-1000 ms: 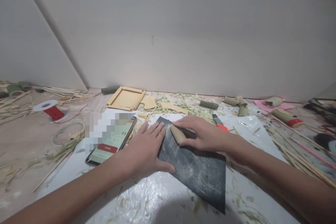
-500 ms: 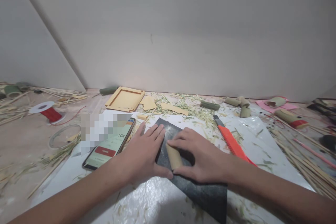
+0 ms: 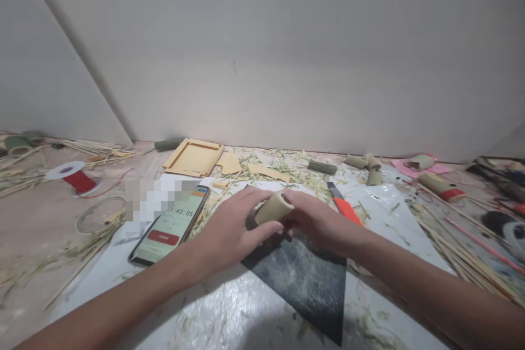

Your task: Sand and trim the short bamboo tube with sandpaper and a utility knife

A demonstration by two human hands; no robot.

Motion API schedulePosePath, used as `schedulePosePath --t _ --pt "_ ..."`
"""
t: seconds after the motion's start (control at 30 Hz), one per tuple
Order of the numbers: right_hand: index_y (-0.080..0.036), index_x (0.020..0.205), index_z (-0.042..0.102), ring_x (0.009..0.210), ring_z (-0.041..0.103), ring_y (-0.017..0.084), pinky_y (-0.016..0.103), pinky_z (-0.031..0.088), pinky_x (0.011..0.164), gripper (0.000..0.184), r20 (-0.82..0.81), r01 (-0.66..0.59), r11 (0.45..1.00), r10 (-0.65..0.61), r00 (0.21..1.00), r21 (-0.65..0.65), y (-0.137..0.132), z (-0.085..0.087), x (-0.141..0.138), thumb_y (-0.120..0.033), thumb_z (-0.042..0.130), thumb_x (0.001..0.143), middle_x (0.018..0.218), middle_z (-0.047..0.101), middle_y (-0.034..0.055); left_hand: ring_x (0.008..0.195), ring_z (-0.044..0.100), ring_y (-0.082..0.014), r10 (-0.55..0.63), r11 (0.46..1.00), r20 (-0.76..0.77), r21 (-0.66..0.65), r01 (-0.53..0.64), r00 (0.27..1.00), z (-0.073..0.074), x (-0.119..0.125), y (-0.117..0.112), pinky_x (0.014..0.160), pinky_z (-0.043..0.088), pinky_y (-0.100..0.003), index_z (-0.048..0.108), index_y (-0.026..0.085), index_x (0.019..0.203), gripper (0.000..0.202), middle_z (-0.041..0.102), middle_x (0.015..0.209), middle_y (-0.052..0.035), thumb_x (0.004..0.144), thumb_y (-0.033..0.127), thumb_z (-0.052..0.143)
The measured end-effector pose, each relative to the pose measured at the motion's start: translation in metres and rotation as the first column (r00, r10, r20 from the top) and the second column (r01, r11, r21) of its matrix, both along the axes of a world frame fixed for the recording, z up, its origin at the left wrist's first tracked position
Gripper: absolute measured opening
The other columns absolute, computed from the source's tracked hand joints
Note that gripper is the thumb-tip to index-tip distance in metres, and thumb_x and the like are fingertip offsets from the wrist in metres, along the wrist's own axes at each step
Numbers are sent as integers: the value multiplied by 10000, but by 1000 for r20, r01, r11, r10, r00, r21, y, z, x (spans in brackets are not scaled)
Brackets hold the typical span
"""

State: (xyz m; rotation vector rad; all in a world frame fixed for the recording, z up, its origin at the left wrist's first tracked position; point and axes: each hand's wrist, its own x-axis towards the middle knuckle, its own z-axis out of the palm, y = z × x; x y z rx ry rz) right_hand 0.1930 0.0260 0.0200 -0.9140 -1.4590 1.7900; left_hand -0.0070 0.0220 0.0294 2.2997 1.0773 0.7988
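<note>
Both hands meet over a dark sheet of sandpaper [image 3: 305,279] lying on a white plastic cover [image 3: 246,317]. A short tan bamboo tube [image 3: 274,207] is lifted off the sheet and held between them. My left hand [image 3: 229,229] curls round its near end with thumb and fingers. My right hand [image 3: 318,221] grips the tube's far end, fingers closed over it. A phone [image 3: 171,224] with a lit timer screen lies just left of my left hand.
An orange utility knife [image 3: 343,205] lies right of my right hand. Bamboo tube pieces [image 3: 324,167] and shavings litter the back of the floor near a flat cardboard tray [image 3: 194,156]. A red thread spool [image 3: 77,179] sits left; thin bamboo sticks [image 3: 463,254] lie right.
The tube was being pressed and slid on the sandpaper by my right hand while my left lay flat on the sheet. Now both hands hold the tube raised above it.
</note>
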Motion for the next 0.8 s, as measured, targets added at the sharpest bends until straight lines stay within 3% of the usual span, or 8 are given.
schedulePosePath --t 0.17,0.27,0.37,0.43,0.5,0.57,0.67,0.8 --pt "-205 828 636 654 526 179 310 380 587 470 -42 -68 987 62 997 -148 -9 4 -7 -590 383 918 714 621 63 843 589 -180 -16 997 124 -73 25 992 13 5 -7 767 437 -315 631 195 986 241 659 899 -18 944 381 484" --pt "-216 864 622 595 476 162 309 362 553 448 -49 -49 983 41 998 -176 -17 7 -12 -608 408 902 725 595 50 892 595 -188 -58 986 192 -144 87 980 17 6 -13 796 445 -321 592 191 1064 255 657 971 -32 956 374 452" --pt "-232 923 582 616 500 168 309 392 563 446 0 -39 995 39 999 -91 -25 18 -14 -627 373 909 749 586 41 1014 566 -219 -140 964 241 -187 187 960 19 6 -18 880 433 -354 511 202 1197 317 611 1124 -65 922 360 513" --pt "-237 1033 549 691 555 186 321 432 623 465 186 -50 995 35 982 80 -29 30 -5 -629 323 924 827 624 53 960 578 -211 -114 941 326 -266 207 938 21 6 -20 859 440 -360 491 209 1216 318 609 1050 -66 948 378 463" --pt "-242 1176 491 763 587 204 338 441 680 466 497 -41 939 -143 856 341 -29 38 13 -610 361 921 935 650 68 763 592 -168 -28 875 468 -416 248 883 23 5 -20 740 462 -329 418 227 1292 374 586 848 -20 965 408 421" --pt "-216 1197 489 753 593 232 348 415 660 505 720 -79 823 -440 536 562 -25 38 38 -604 450 876 940 655 90 636 578 -129 43 769 577 -541 341 816 25 4 -18 657 458 -290 354 248 1331 482 536 763 24 910 381 548" --pt "-164 1165 511 674 587 281 336 353 569 539 865 -150 854 -479 149 499 -20 24 75 -590 487 836 730 637 84 592 591 -104 146 642 660 -630 437 737 25 6 -16 572 443 -241 411 246 1206 498 524 808 30 806 316 699" --pt "-150 1149 532 750 612 273 317 357 594 417 872 -131 864 -473 122 487 -20 2 101 -404 523 818 932 654 137 453 484 -55 273 604 729 -638 478 628 21 19 -10 442 373 -204 399 211 907 336 493 778 40 862 483 590"
